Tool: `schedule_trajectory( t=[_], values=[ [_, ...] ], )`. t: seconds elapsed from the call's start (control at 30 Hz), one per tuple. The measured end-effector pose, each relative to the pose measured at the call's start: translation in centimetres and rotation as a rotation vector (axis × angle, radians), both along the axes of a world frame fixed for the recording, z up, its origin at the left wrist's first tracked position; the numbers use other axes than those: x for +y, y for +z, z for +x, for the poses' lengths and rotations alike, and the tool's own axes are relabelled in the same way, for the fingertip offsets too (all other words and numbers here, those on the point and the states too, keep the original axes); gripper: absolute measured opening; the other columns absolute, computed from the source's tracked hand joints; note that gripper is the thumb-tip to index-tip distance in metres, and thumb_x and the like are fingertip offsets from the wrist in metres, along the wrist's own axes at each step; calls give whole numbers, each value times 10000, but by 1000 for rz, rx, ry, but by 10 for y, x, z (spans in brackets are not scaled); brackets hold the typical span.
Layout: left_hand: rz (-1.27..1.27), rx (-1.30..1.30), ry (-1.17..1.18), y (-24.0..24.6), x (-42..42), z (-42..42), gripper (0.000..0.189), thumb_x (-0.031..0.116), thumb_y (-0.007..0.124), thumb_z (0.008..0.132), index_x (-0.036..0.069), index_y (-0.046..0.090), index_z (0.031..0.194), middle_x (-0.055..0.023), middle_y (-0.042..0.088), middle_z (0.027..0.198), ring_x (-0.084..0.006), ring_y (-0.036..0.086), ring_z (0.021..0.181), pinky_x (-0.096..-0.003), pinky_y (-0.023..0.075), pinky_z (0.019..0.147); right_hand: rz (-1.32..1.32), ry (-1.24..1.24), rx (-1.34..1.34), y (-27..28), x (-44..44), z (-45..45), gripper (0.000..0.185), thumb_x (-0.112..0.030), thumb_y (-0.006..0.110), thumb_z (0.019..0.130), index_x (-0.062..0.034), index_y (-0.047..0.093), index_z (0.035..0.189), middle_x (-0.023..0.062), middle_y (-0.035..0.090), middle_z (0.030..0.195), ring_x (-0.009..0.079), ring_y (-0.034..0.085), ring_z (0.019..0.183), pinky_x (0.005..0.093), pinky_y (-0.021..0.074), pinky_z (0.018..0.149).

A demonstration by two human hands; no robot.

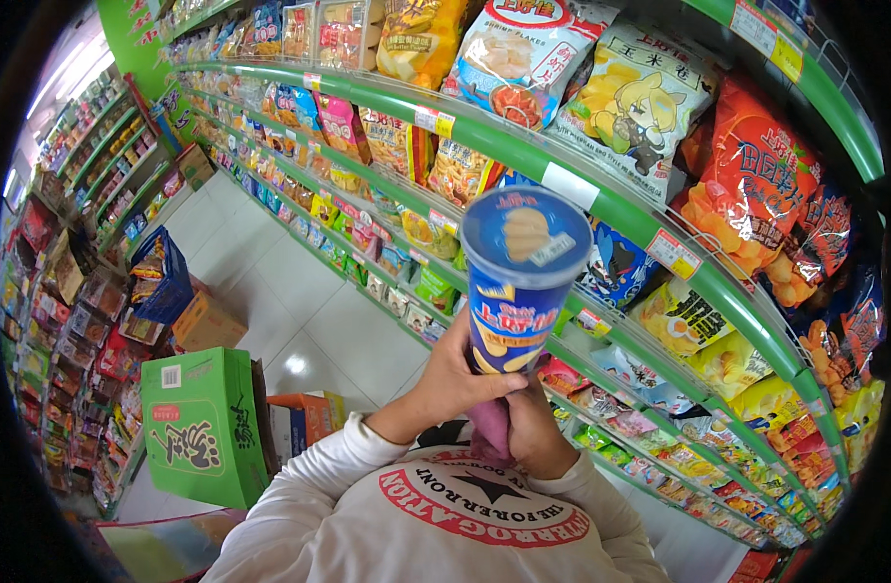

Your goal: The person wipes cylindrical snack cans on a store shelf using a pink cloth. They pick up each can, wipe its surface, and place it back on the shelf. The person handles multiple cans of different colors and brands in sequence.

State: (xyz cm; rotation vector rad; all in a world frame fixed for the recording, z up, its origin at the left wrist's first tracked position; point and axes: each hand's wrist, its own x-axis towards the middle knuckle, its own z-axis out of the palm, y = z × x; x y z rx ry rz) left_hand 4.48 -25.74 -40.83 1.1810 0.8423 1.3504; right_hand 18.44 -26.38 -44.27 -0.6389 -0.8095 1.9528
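Observation:
A blue snack canister (518, 306) with a clear plastic lid stands upright before my chest. The lid bears a picture of chips and a small white sticker. My left hand (449, 379) is wrapped around the lower part of the canister, its thumb across the front. Close below it, my right hand (539, 430) grips a purple-pink cloth (491, 426) that hangs down against my shirt. The canister's base is hidden by the hands. Whether the right hand or cloth touches the canister, I cannot tell.
Green-edged store shelves (489, 149) packed with snack bags run along the front and right. Red chip bags (755, 182) sit at the right. At the left, a green carton (198, 426), a blue basket (165, 280) and a brown carton (209, 324) stand near another stocked shelf.

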Motion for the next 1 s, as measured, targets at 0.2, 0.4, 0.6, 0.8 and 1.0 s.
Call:
schedule_trajectory(
  t=[0.2, 0.4, 0.6, 0.8, 1.0],
  values=[
    [163, 246, 49, -22, 5, -1, 944, 339, 907, 663, 16, 407, 1395, -149, 552, 1295, -233, 565, 1179, -360, 438, 1019, -72, 33, 95, -22, -4, 10, 460, -152, 629, 935, -52, 488, 1362, 77, 578, 1305, 191, 572, 1184, 336, 463, 1006],
    [508, 678, 201, -37, 15, -13, 908, 403, 925, 580, 31, 514, 1298, -175, 624, 1151, -350, 641, 1028, -392, 508, 895, 106, 39, 60, -43, -5, 25, 416, -202, 589, 981, -60, 484, 1358, 91, 543, 1316, 216, 544, 1177, 370, 481, 999],
    [531, 602, 278, -53, 21, -16, 912, 406, 922, 600, 22, 491, 1307, -161, 634, 1119, -330, 650, 995, -389, 513, 870, 81, 132, -129, -11, -5, 18, 408, -42, 589, 943, -51, 499, 1340, 86, 528, 1333, 206, 497, 1259, 378, 410, 1072],
    [251, 237, 315, -29, 14, -7, 819, 317, 873, 696, 7, 453, 1328, -132, 624, 1167, -225, 631, 1035, -357, 499, 916, 142, 239, -121, 10, -7, 13, 556, -73, 572, 951, 12, 361, 1459, 99, 508, 1357, 164, 476, 1274, 315, 390, 1057],
    [249, 233, 361, -13, 12, -10, 738, 244, 815, 756, 4, 440, 1345, -141, 622, 1186, -207, 625, 1040, -348, 505, 919, 294, 243, -306, 30, -14, 22, 491, -109, 562, 982, 37, 395, 1421, 109, 537, 1312, 147, 501, 1234, 306, 394, 1047]
  ],
)
